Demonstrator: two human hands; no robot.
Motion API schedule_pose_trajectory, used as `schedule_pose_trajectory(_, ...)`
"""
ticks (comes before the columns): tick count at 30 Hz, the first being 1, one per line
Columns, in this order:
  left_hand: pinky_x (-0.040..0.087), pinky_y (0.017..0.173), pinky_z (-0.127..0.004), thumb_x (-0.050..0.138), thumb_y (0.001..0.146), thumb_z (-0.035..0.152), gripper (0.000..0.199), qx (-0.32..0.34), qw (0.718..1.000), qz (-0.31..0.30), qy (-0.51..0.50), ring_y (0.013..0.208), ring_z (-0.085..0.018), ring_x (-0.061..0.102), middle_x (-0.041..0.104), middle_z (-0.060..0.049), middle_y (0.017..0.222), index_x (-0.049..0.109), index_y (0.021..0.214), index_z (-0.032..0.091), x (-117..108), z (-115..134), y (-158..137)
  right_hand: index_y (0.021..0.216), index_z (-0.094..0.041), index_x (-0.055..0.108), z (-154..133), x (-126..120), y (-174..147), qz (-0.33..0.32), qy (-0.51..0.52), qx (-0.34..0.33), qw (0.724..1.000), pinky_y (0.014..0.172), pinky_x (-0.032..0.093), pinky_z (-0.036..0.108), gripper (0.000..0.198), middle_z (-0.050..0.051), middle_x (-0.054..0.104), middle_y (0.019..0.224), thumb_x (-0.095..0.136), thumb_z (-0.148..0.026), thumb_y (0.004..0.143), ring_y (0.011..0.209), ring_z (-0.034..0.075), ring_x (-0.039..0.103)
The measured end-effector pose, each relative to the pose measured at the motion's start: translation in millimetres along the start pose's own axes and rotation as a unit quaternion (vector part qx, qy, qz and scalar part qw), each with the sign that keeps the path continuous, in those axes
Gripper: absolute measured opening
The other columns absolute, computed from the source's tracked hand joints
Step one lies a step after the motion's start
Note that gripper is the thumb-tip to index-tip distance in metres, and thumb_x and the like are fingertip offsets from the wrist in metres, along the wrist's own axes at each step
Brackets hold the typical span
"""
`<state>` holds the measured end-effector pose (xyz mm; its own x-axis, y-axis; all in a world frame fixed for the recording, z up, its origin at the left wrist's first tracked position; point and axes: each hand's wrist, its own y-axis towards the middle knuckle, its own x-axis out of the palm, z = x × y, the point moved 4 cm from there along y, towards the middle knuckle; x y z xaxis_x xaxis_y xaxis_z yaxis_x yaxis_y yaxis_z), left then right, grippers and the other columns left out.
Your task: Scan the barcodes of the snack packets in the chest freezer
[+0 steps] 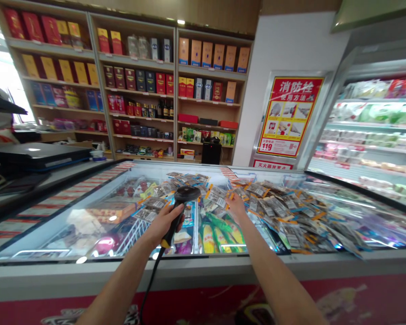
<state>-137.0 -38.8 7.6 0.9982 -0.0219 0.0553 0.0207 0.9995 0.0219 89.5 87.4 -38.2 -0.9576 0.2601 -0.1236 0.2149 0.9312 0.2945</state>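
My left hand (167, 221) is wrapped round the handle of a black barcode scanner (186, 194), whose cable hangs down past the freezer's front edge. Its head points forward, over the glass. To the right, my right hand (237, 206) pinches the edge of a small flat packet (217, 195) with orange ends and a printed label side. A big heap of similar packets (291, 212) spreads over the glass on the right. A smaller group of packets (152, 205) lies to the left, beyond and beside the scanner.
A chest freezer (155, 271) with a glass top stands before me, with yellow and green bags (219, 234) and a wire basket (133, 237) inside. At left is a counter with a dark flat device (43, 155). Shelves (138, 63) of boxes line the back; a lit display fridge (375, 135) stands right.
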Motion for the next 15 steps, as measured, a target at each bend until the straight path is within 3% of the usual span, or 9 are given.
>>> schedule_pose_trajectory(8,0.031,0.036,-0.017,0.056,0.062,0.043,0.03,0.007,1.0,-0.022,-0.001,0.038,-0.005,0.041,0.045,0.006,0.049,0.046,0.062,0.015,11,4,-1,0.073,-0.018,0.048,0,-9,-1,-0.006,0.09,0.029,0.996,0.047,0.036,0.022,0.02,-0.003,0.051,0.059,0.049,-0.027,0.055,0.053,0.011,0.048)
schedule_pose_trajectory(15,0.032,0.036,-0.018,0.057,0.061,0.044,0.03,-0.018,0.999,-0.041,-0.019,0.039,-0.005,0.043,0.049,0.004,0.052,0.047,0.065,0.015,14,3,-2,0.071,-0.018,0.048,5,-14,9,0.01,0.093,-0.001,0.996,0.047,0.033,0.021,0.019,-0.004,0.048,0.053,0.05,-0.031,0.056,0.052,0.011,0.046)
